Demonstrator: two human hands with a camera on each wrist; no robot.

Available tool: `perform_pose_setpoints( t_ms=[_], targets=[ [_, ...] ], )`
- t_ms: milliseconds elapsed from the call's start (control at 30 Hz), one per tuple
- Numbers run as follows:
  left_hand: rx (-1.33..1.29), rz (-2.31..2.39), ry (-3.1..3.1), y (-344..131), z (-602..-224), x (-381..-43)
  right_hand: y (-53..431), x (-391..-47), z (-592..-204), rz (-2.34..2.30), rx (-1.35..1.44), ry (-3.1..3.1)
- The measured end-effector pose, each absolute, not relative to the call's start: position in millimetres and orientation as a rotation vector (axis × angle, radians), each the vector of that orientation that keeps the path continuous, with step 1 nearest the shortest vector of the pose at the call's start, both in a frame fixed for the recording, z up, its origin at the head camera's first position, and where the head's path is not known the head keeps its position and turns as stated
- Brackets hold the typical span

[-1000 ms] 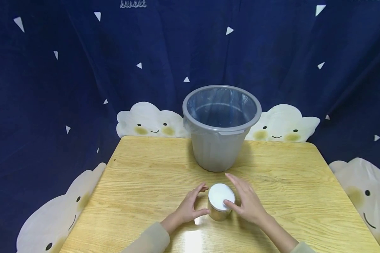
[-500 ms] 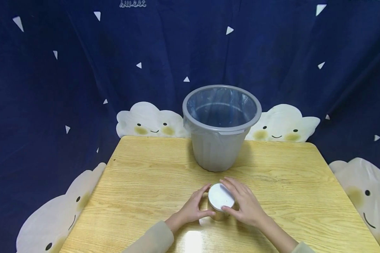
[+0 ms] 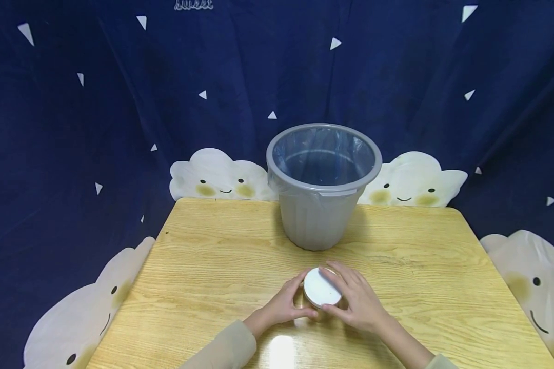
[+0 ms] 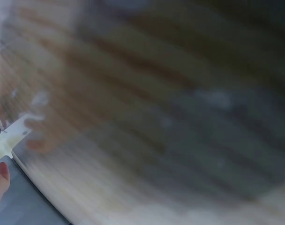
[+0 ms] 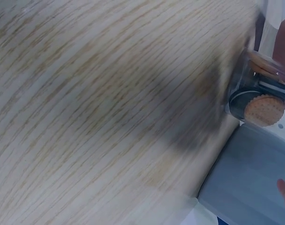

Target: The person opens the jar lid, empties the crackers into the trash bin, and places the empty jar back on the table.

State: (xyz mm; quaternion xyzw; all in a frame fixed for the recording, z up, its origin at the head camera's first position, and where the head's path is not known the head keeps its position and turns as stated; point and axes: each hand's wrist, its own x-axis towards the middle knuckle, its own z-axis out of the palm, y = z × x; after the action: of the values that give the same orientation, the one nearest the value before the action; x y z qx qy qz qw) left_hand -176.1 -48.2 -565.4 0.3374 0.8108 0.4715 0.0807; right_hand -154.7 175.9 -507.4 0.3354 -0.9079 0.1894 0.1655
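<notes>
white, the lid [image 3: 322, 288] of a clear jar [image 5: 240, 96] is now pinched at its rim by the right hand [image 3: 357, 302], whose thumb and fingers stood looser half a second ago; the body is more closely ringed by the left hand [image 3: 283, 305], so steadying seems to be shared. both grips are narrow. the jar is set upright on the wooden table [image 3: 221, 246], near the grey bin [image 3: 316, 218]. both forearms are angled inward.
</notes>
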Motion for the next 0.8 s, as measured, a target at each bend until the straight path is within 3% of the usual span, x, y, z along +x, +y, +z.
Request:
perform_pose_setpoints(
  t_ms=[800],
  targets=[
    [0.889, 1.567, 2.232, -47.5, -566.3, -186.2, 176.2, -157.3, -511.5, 0.554, 1.006, -2.559]
  ],
)
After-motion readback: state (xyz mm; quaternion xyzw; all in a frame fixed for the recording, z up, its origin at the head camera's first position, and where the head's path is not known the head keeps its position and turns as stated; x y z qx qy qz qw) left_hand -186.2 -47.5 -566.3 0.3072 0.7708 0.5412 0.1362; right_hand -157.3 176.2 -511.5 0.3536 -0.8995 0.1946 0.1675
